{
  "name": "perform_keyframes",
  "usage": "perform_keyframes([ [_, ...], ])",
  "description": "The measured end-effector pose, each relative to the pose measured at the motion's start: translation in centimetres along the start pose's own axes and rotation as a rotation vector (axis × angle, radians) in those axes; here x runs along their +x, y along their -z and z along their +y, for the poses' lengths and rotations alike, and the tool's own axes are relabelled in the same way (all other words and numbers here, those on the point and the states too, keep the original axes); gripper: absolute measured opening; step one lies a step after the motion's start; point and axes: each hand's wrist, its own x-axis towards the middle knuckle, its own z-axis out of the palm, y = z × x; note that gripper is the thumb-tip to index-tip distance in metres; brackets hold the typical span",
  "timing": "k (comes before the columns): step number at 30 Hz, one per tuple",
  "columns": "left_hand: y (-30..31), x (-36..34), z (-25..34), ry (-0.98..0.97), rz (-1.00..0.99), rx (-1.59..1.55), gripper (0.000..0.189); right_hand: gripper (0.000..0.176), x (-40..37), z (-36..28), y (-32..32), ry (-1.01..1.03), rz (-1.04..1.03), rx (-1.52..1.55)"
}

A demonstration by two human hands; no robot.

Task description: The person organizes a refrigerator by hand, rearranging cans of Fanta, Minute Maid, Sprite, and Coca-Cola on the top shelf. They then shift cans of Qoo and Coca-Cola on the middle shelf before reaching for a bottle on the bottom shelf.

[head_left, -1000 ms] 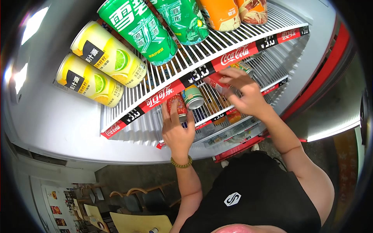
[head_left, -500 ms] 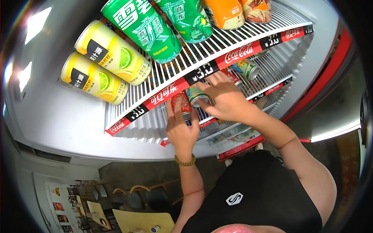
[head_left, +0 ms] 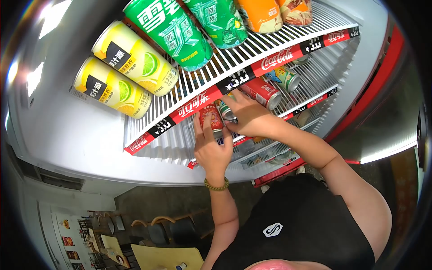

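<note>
Left hand [head_left: 211, 150] grip wraps red can [head_left: 209, 118], right hand [head_left: 253, 119] grip wraps teal can [head_left: 226, 112]; both on shelf [head_left: 317, 72], likely unreleased; cola can [head_left: 263, 93] already placed.

Two hands [head_left: 211, 150], two yellow cans [head_left: 135, 58]

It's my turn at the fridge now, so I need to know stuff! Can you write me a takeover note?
Left hand: wrapped round a small red metal can at the front of the second white wire shelf.
Right hand: gripping a green-and-silver metal can right beside it.
Done: a second red can and a colourful can lie on that shelf.
Left: both held cans are not yet let go.
</note>
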Motion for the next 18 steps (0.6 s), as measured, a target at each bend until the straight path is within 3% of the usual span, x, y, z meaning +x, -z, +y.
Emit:
perform_keyframes([
  [2,-0.1,-0.1,-0.1,0.002,0.006,0.039,0.054,0.076,0.2,-0.2,-0.1,0.024,0.033,-0.047],
  [6,-0.2,0.2,0.3,-0.019,0.010,0.033,0.053,0.073,1.2,-0.7,1.7,-0.030,-0.171,-0.207],
  [8,-0.1,-0.2,-0.1,0.034,-0.005,0.065,0.056,0.072,1.2,0.2,1.6,0.028,-0.115,-0.153],
  [9,-0.1,-0.2,-0.1,0.015,0.008,0.075,0.056,0.067,1.3,-0.4,2.5,0.107,0.033,-0.160],
  [10,0.0,-0.2,-0.1,0.023,0.006,0.077,0.056,0.057,0.9,-0.8,4.7,-0.067,-0.052,0.003],
  [12,-0.1,-0.3,0.0,0.046,0.003,0.055,0.056,0.056,0.4,-1.0,8.6,-0.095,-0.119,0.071],
  [14,0.0,-0.1,0.1,0.047,0.013,0.059,0.056,0.052,-0.8,0.8,9.8,0.049,0.045,-0.015],
  [16,-0.1,-0.3,0.0,0.053,0.017,0.069,0.056,0.052,-2.0,0.9,11.0,-0.005,0.086,-0.034],
  [18,-0.3,-0.4,-0.2,0.041,0.040,0.050,0.057,0.049,-3.1,2.3,11.4,-0.084,0.255,-0.092],
])
